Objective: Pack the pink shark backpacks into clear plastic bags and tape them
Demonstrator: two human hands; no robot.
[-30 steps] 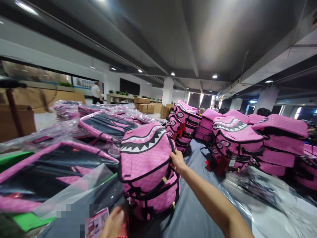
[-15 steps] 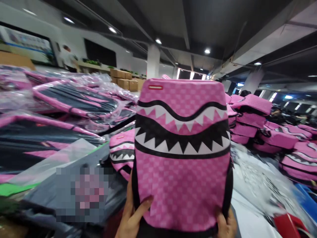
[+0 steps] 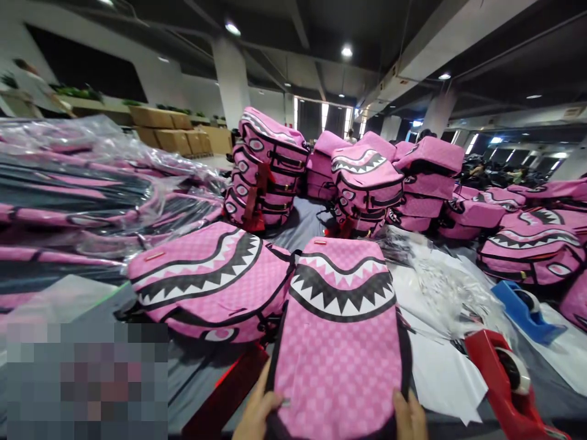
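A pink checkered backpack (image 3: 339, 360) with a black-and-white shark-mouth print leans back in front of me, its top end away from me. My left hand (image 3: 259, 403) grips its lower left edge, thumb on the front face. At the lower right edge, my right hand (image 3: 409, 415) holds it the same way. Both palms and the fingers behind are hidden. Just left of it a second shark-print backpack (image 3: 202, 275) lies on the grey-covered table (image 3: 202, 366), close against the held one.
Stacked pink backpacks (image 3: 270, 165) stand at the back. Plastic-wrapped bags (image 3: 68, 189) fill the left. To the right are clear plastic bags (image 3: 440, 293), white sheets (image 3: 443, 373), a red tape dispenser (image 3: 499, 379) and a blue one (image 3: 527, 315). A person (image 3: 34, 88) is far left.
The held backpack has gone from nearly upright to tilted back and lower, with both hands still on it. My view has turned right and down, showing the stacks and tape dispensers.
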